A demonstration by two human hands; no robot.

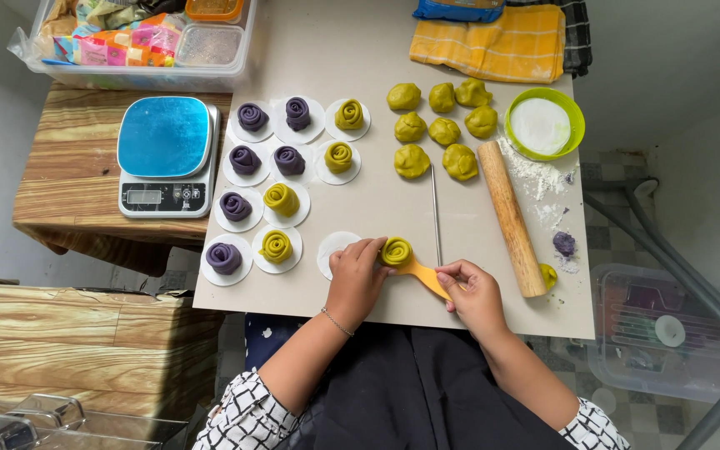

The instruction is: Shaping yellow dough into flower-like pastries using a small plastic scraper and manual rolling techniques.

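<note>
both hands work at the table's near edge — left hand (355, 279) cupping a green dough rose (395, 251), right hand (470, 292) pinching an orange scraper (423, 275) beneath it (best kept flat, lifted slowly).

A pale bench (335, 50) stands beside a lower wood-grain side table (68, 183) in soft daylight. Patterned floor tiles (618, 167), grey metal legs (677, 267) and what may be a clear storage box (668, 333) lie below.
</note>
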